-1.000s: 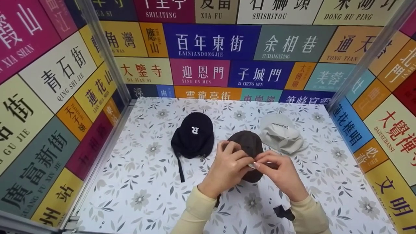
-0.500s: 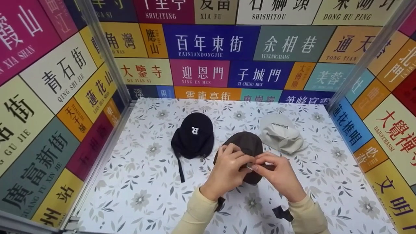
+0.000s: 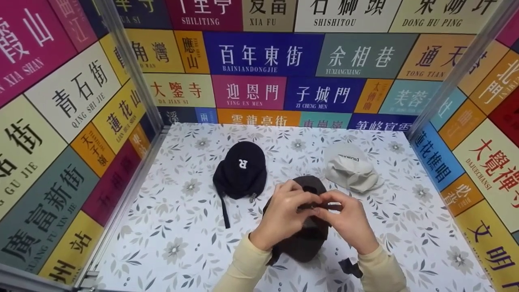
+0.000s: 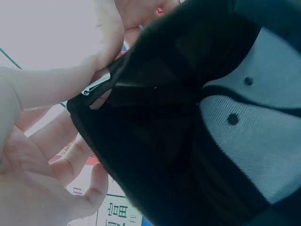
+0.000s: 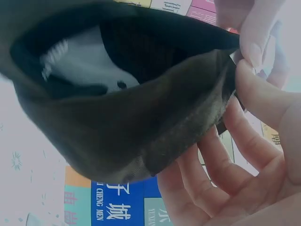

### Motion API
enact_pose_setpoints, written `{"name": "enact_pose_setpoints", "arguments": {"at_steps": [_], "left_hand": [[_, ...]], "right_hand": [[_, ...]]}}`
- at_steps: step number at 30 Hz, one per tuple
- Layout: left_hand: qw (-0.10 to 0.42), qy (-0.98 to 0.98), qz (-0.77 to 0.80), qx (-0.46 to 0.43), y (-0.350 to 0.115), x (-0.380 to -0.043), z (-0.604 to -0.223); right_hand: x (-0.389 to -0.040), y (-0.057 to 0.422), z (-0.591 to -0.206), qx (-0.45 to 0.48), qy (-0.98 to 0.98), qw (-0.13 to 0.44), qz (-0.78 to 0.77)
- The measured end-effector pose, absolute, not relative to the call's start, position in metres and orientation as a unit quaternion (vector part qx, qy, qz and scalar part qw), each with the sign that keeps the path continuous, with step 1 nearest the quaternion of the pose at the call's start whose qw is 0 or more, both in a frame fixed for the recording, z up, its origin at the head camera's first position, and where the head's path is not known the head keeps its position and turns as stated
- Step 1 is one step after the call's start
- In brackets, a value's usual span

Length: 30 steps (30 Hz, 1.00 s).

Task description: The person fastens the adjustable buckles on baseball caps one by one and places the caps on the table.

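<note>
A dark brown cap [image 3: 302, 247] is held up between both hands, tilted so its opening shows. My left hand [image 3: 286, 215] grips the cap's back strap, thumb and fingers close to a small metal buckle [image 4: 97, 84]. From the other side, my right hand [image 3: 349, 219] pinches the strap end between thumb and forefinger. The right wrist view shows its other fingers [image 5: 216, 155] spread under the cap's edge. Inside the cap, pale lining panels [image 4: 240, 136] show in the left wrist view. The hands cover part of the strap in the head view.
A navy cap [image 3: 242, 174] with a white letter lies left on the floral tabletop [image 3: 174, 215], its strap trailing. Behind and right rests a light grey cap [image 3: 352, 168]. Walls of colourful sign panels [image 3: 263, 52] enclose the table on three sides.
The brown cap has tipped over and come nearer the person, so its opening now shows. Both hands stay together at its strap. The other two caps have not moved.
</note>
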<state>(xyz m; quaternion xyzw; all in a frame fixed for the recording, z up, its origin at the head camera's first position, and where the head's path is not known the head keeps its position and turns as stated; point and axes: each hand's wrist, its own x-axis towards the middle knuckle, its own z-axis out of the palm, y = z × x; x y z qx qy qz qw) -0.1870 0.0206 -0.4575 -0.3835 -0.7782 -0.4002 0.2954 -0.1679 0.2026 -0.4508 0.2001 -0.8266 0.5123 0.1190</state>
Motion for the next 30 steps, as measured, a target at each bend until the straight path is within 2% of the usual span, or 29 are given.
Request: {"name": "enact_pose_setpoints", "arguments": {"at_steps": [9, 13, 23, 30], "left_hand": [[0.318, -0.791, -0.372, -0.368, 0.018, -0.191, -0.459], [0.337, -0.794, -0.354, -0.36, 0.019, -0.193, -0.463], [0.325, -0.79, -0.378, -0.357, 0.017, -0.194, -0.464], [0.321, -0.775, -0.392, -0.377, 0.018, -0.194, -0.461]], "right_hand": [[-0.183, 0.206, -0.474, 0.187, -0.834, 0.142, 0.5], [-0.179, 0.202, -0.463, 0.193, -0.834, 0.142, 0.497], [-0.176, 0.203, -0.443, 0.172, -0.824, 0.099, 0.53], [-0.211, 0.222, -0.458, 0.155, -0.854, 0.13, 0.48]]}}
